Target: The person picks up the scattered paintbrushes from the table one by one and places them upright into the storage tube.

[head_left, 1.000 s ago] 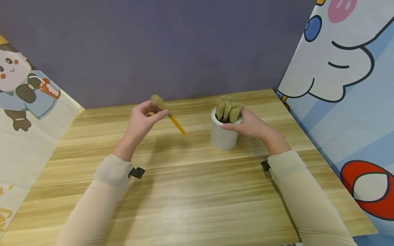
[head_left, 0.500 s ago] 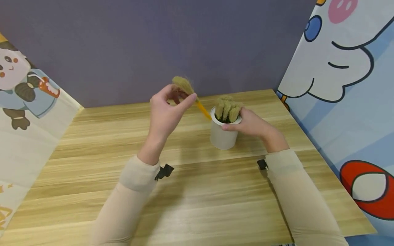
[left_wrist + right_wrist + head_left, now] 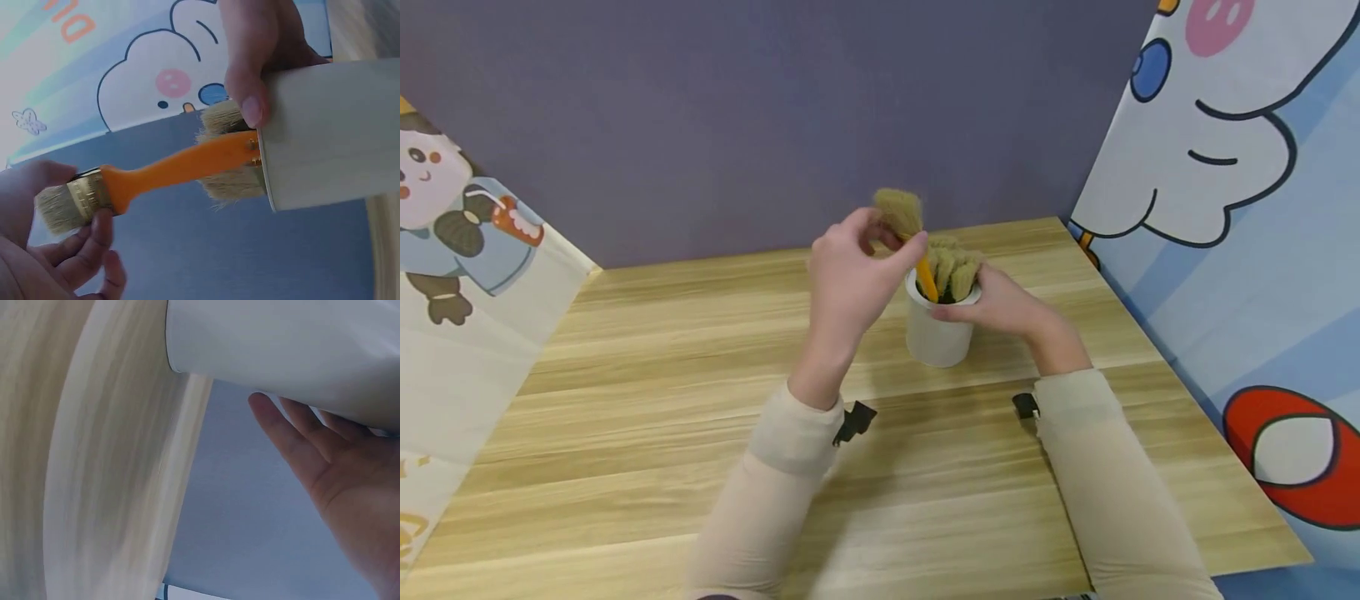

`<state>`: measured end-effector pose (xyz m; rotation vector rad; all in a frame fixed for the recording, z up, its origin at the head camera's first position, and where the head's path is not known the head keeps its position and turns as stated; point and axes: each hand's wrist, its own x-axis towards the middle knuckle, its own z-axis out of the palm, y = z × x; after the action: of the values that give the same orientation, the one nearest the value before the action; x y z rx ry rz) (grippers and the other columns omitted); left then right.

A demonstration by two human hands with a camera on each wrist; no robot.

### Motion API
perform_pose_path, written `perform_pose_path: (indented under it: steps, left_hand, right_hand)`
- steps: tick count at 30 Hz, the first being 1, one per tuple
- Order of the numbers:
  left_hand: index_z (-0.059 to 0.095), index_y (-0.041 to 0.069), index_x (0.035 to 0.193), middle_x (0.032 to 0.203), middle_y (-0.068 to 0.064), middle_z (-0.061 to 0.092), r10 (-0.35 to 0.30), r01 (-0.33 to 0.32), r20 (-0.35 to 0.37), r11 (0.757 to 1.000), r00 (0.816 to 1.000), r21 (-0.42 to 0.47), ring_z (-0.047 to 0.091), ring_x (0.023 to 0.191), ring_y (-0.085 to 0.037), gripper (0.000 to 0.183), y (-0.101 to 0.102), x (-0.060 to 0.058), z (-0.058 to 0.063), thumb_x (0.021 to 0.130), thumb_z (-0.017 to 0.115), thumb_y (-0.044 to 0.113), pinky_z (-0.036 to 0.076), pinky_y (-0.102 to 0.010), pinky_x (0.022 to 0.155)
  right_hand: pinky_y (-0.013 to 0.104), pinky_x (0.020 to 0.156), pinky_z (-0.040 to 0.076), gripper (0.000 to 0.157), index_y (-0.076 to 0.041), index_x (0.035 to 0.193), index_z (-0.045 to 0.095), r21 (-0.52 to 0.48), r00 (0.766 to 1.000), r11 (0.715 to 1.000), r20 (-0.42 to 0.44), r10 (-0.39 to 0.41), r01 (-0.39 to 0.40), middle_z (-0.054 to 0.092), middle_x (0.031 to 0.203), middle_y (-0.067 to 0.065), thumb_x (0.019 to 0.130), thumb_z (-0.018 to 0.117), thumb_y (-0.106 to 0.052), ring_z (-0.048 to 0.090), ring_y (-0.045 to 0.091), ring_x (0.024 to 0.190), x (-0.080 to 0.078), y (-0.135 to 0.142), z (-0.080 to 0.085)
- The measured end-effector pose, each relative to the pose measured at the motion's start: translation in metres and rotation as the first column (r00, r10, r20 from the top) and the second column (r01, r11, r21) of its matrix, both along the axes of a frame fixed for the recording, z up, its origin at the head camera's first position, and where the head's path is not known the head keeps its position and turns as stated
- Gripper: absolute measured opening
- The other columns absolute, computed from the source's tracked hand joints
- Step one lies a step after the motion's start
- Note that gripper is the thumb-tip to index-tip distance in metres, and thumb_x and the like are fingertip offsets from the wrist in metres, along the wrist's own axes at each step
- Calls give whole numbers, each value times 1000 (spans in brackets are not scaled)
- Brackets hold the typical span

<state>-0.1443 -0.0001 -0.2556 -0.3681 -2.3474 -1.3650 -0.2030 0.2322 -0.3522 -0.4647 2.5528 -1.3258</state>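
My left hand [image 3: 861, 271] pinches a paintbrush [image 3: 187, 164] with an orange handle by its metal band, bristles up. The handle slants down, and its end is at the mouth of a white cylindrical pot [image 3: 938, 333]. Whether the tip is inside the rim or just over it is hard to tell. Tan bristle heads of other paintbrushes [image 3: 953, 262] stick up out of this pot, their handles hidden inside. My right hand [image 3: 1007, 304] holds the pot near its rim, thumb at the front; fingers [image 3: 290, 434] lie along its side in the right wrist view.
The pot stands on a wood-grain table [image 3: 647, 400] towards the back. Behind rises a dark grey panel [image 3: 760, 125]. Cartoon-printed sheets flank the table, one on the left [image 3: 467, 350] and one on the right [image 3: 1240, 292].
My left hand has carried the paintbrush rightward to the pot, and the handle has tipped steeper. My right hand has stayed on the pot.
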Motion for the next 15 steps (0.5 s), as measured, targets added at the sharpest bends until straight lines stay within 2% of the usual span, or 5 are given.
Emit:
perform_pose_path:
  steps: [3, 5, 9, 12, 15]
  left_hand:
    - [75, 17, 104, 88, 3, 76, 39, -38, 44, 999, 998, -35, 50, 56, -18, 29, 4, -1, -3, 93, 79, 43, 33, -29, 52]
    - [75, 16, 105, 89, 3, 76, 58, -56, 69, 998, 996, -20, 52, 57, -17, 31, 7, -1, -6, 94, 78, 45, 36, -30, 52]
    - [75, 15, 112, 91, 4, 77, 106, -107, 83, 994, 991, -3, 59, 65, -17, 36, 15, -1, -9, 95, 78, 47, 45, -39, 78]
    - [75, 15, 119, 94, 5, 78, 130, -128, 77, 991, 989, -38, 66, 82, -20, 42, 24, -1, -10, 95, 78, 49, 40, -50, 96]
    - [74, 15, 123, 96, 6, 77, 136, -128, 72, 986, 988, -112, 67, 98, -23, 45, 33, 0, -11, 95, 77, 50, 39, -57, 99]
  right_hand:
    - [59, 125, 36, 102, -17, 168, 25, -30, 1000, 1000, 10, 5, -5, 41, 167, 9, 90, 85, -44, 45, 32, 152, 0, -1, -1]
    - [59, 125, 36, 100, -18, 168, 25, -56, 1000, 998, 11, 16, -16, 41, 167, 9, 91, 85, -40, 46, 32, 152, 0, -1, -1]
    - [59, 125, 36, 97, -18, 167, 27, -94, 1000, 995, 4, 24, -23, 44, 164, 9, 91, 85, -35, 48, 31, 148, 1, -2, -2]
    - [57, 123, 38, 95, -17, 166, 28, -115, 1000, 993, -4, 31, -31, 48, 159, 10, 92, 85, -32, 52, 31, 143, 1, -2, -2]
    - [56, 122, 39, 97, -17, 168, 25, -119, 999, 992, -2, 37, -37, 49, 158, 10, 93, 84, -32, 52, 31, 143, 2, -3, -2]
